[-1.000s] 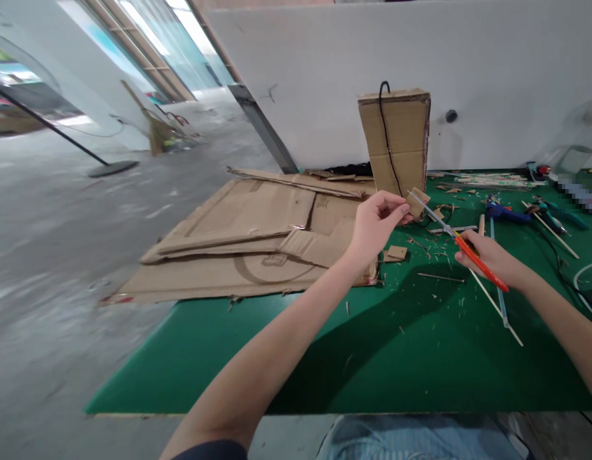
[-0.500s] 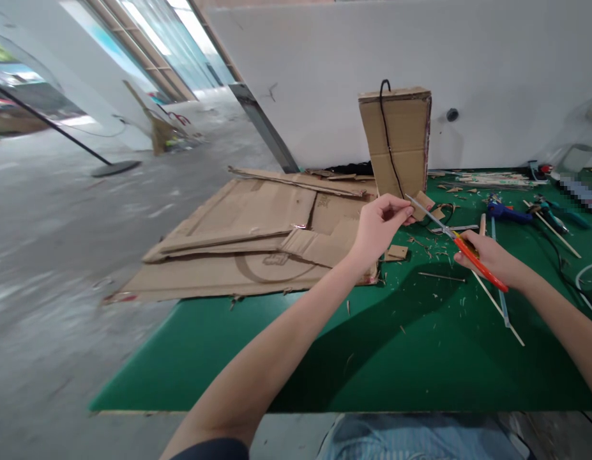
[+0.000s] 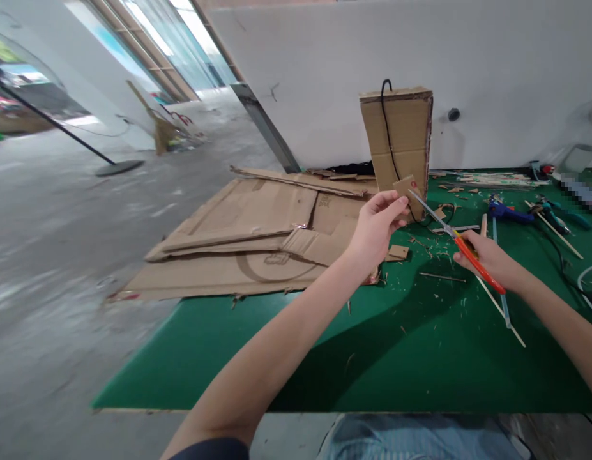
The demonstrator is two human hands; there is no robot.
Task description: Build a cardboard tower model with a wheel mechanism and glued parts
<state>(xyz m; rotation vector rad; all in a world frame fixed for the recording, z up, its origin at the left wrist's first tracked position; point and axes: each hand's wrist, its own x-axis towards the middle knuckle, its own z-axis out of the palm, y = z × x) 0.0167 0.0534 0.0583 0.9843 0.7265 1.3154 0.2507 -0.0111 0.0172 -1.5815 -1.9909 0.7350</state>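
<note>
My left hand pinches a small piece of cardboard with a red mark near its corner. Wrapped around the red-orange handles of a pair of scissors is my right hand. The scissor blades point up and left, their tips at the cardboard piece; whether they touch it I cannot tell. Just behind stands a tall cardboard box with a black cord running down its front. Below my left hand, another small cardboard piece lies on the green table.
Flattened cardboard sheets cover the table's left part and overhang its edge. To the right lie a blue glue gun, pliers, thin wooden sticks and a clear glue stick. A white wall rises behind.
My left hand has turned the small cardboard piece upward, so its marked face now shows above my fingers. My right hand keeps the scissors in nearly the same place.
</note>
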